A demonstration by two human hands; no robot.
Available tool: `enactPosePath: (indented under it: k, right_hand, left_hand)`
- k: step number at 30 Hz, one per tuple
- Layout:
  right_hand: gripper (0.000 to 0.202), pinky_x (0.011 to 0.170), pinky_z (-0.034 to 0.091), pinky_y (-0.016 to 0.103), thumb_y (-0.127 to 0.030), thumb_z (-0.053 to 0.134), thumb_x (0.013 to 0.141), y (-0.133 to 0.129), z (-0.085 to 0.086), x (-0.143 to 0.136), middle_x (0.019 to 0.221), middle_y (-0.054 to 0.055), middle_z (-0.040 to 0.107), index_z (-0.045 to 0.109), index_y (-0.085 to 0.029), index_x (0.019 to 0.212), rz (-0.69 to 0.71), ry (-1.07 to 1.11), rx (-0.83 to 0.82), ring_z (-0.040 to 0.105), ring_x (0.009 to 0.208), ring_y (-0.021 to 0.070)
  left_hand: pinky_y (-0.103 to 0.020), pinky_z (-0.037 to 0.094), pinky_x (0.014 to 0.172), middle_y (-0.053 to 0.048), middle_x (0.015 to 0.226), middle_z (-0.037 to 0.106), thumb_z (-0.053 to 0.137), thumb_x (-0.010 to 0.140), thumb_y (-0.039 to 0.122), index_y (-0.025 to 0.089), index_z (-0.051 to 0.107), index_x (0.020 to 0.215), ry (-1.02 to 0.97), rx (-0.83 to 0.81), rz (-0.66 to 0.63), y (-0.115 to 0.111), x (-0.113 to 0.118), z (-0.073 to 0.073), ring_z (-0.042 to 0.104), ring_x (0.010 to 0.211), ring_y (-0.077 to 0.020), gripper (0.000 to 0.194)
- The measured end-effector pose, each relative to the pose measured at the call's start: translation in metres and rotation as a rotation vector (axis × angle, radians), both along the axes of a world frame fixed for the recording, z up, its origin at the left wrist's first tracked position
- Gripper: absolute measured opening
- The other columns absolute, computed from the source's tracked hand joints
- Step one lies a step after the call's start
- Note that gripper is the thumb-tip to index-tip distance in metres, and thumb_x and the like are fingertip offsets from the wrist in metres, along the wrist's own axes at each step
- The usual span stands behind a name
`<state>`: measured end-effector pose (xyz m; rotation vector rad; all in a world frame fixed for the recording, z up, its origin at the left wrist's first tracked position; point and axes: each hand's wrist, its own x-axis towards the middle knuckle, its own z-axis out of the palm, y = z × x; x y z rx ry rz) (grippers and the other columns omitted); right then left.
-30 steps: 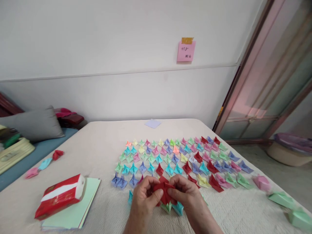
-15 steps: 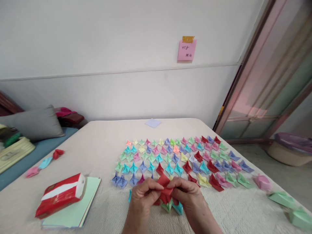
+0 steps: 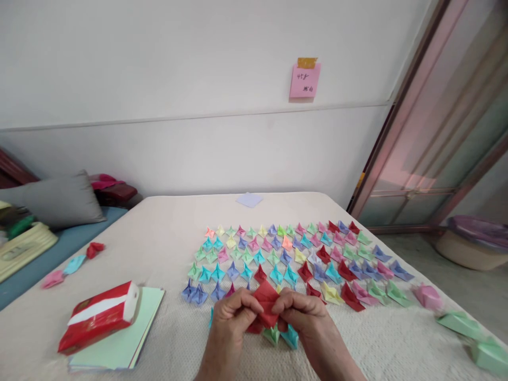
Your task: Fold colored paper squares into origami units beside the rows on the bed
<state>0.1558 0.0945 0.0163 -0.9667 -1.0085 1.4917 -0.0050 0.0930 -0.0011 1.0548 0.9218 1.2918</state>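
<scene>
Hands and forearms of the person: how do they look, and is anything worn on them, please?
The left hand and right hand are bare, without gloves; no ring can be seen. On the visible forearms there is no watch, bracelet or sleeve, and no marking can be made out.

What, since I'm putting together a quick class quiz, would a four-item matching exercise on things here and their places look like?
1. red folded paper
2. red packet
3. pink note
4. grey cushion

A. taped to the wall
B. on green-topped sheets
C. on a blue surface
D. in left hand and right hand

Pairs: 1-D, 2-B, 3-A, 4-C
</scene>
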Motion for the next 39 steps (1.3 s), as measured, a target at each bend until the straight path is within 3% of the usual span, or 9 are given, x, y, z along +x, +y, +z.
enactPosePath:
  k: [12, 19, 23, 26, 31, 34, 39]
  right_hand:
    - [0.017, 0.055, 0.037, 0.025, -0.011, 0.057, 0.064, 0.004, -0.003, 0.001, 0.057, -0.002, 0.058, 0.072, -0.018, 0.058, -0.002, -0.092, 0.064, 0.052, 0.053, 0.011]
    - [0.017, 0.056, 0.039, 0.026, -0.013, 0.052, 0.063, 0.003, -0.002, 0.001, 0.06, -0.001, 0.057, 0.068, -0.017, 0.057, 0.014, -0.203, 0.1, 0.053, 0.057, 0.0135]
    - [0.011, 0.052, 0.035, 0.023, -0.012, 0.059, 0.061, 0.001, 0.001, -0.002, 0.059, -0.004, 0.056, 0.057, -0.02, 0.068, -0.031, -0.099, 0.042, 0.048, 0.056, 0.0122]
    - [0.019, 0.049, 0.032, 0.022, -0.023, 0.07, 0.063, 0.002, 0.001, -0.003, 0.063, -0.004, 0.058, 0.056, -0.021, 0.076, -0.01, -0.06, 0.001, 0.047, 0.053, 0.0112]
    - [0.032, 0.047, 0.028, 0.023, -0.04, 0.072, 0.07, 0.004, -0.003, -0.001, 0.046, -0.004, 0.051, 0.054, -0.018, 0.055, 0.027, -0.209, -0.005, 0.043, 0.045, 0.0098]
    - [0.034, 0.046, 0.028, 0.022, -0.041, 0.074, 0.068, 0.003, -0.004, 0.0, 0.044, -0.003, 0.054, 0.054, -0.018, 0.053, 0.017, -0.192, -0.014, 0.044, 0.043, 0.0094]
    - [0.031, 0.047, 0.033, 0.023, -0.043, 0.07, 0.074, 0.003, -0.004, 0.004, 0.049, 0.003, 0.067, 0.065, -0.015, 0.059, 0.116, -0.124, -0.052, 0.049, 0.042, 0.0097]
  left_hand:
    - [-0.018, 0.033, 0.044, 0.004, 0.051, 0.053, 0.062, 0.068, 0.015, 0.016, 0.066, 0.064, 0.083, -0.001, -0.032, 0.0, 0.0, 0.01, 0.044, 0.043, -0.0076, 0.006]
    - [-0.019, 0.03, 0.045, 0.006, 0.048, 0.051, 0.068, 0.059, 0.014, 0.017, 0.059, 0.059, 0.085, -0.036, 0.046, 0.003, 0.009, 0.004, 0.042, 0.044, -0.0075, 0.01]
    - [-0.019, 0.032, 0.047, 0.005, 0.053, 0.052, 0.068, 0.062, 0.015, 0.017, 0.059, 0.061, 0.097, 0.011, 0.048, 0.003, 0.008, -0.001, 0.043, 0.047, -0.0085, 0.009]
    - [-0.02, 0.035, 0.05, 0.004, 0.059, 0.052, 0.067, 0.066, 0.015, 0.018, 0.06, 0.063, 0.144, 0.096, 0.063, 0.001, 0.007, -0.003, 0.045, 0.052, -0.01, 0.008]
    - [-0.022, 0.037, 0.056, 0.001, 0.066, 0.054, 0.065, 0.07, 0.013, 0.018, 0.062, 0.063, 0.226, 0.202, 0.066, -0.003, 0.006, -0.002, 0.048, 0.06, -0.0126, 0.009]
    - [-0.022, 0.037, 0.057, 0.002, 0.064, 0.053, 0.065, 0.068, 0.011, 0.018, 0.062, 0.062, 0.201, 0.188, 0.064, -0.002, 0.006, 0.0, 0.047, 0.06, -0.0123, 0.009]
    - [-0.02, 0.033, 0.048, 0.004, 0.056, 0.052, 0.067, 0.065, 0.015, 0.018, 0.058, 0.059, 0.067, 0.088, 0.04, 0.001, 0.007, 0.004, 0.045, 0.049, -0.0093, 0.011]
